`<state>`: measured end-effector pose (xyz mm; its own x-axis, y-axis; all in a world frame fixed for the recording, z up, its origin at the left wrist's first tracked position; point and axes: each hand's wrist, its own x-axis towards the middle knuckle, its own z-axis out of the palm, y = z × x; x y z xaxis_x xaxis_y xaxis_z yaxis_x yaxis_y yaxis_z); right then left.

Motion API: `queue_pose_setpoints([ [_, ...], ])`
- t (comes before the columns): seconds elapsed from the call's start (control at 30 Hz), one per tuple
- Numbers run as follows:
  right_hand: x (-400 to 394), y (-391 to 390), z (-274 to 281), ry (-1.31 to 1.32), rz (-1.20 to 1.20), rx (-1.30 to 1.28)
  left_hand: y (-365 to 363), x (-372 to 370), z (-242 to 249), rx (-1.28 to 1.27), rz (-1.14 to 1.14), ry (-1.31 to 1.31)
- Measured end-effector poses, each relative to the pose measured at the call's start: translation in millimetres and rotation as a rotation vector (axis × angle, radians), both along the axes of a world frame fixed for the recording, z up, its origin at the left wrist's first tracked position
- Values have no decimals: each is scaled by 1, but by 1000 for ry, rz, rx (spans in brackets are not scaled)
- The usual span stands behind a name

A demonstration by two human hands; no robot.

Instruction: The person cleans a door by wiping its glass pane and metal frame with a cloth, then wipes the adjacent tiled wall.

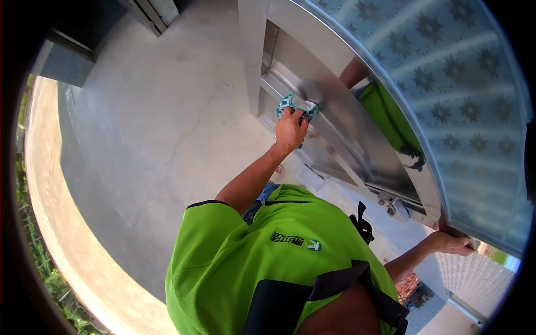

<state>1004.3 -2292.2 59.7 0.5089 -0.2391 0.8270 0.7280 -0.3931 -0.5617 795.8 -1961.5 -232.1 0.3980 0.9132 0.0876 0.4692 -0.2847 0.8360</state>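
Note:
A stainless steel door [357, 131] with a patterned glass panel [441, 72] stands on the right. My left hand [292, 127] presses a green and white cloth [285, 103] against a raised metal ledge of the door, fingers closed on the cloth. The door's polished face mirrors a green shirt and an arm. At the lower right, my right hand [451, 244] is closed around the door's edge, its fingertips partly hidden. A lock with a handle [394, 205] sits on the door near that hand.
Below the door is a concrete floor [162, 123], sunlit along its outer left edge. A wall corner and a metal frame [148, 14] are at the upper left. A pale flat block [310, 177] lies on the floor under the door. Plants [56, 285] border the lower left.

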Motion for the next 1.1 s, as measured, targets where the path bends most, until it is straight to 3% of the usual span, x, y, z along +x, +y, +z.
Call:
queue_pose_setpoints([
  [0.1,4,-3,-1,-8,-17,-6,-13,-2,4,-2,-142,-8],
  [0.3,14,-13,-5,-42,12,23,79,-20,-8,133,237,-15],
  [0.43,12,-10,-4,-48,55,15,101,-20,-8,192,293,8],
  [0.57,13,-7,-6,-52,72,54,60,-9,-5,111,166,57],
  [0.73,5,2,-4,-43,49,58,-22,11,7,-6,-193,84],
  [0.9,20,-23,-8,-47,28,-33,4,6,26,-101,-252,117],
  [1.03,7,-9,-6,-16,-17,-29,78,-18,8,-22,97,80],
  [1.1,7,-11,-7,8,-5,-10,110,-27,1,206,192,-39],
])
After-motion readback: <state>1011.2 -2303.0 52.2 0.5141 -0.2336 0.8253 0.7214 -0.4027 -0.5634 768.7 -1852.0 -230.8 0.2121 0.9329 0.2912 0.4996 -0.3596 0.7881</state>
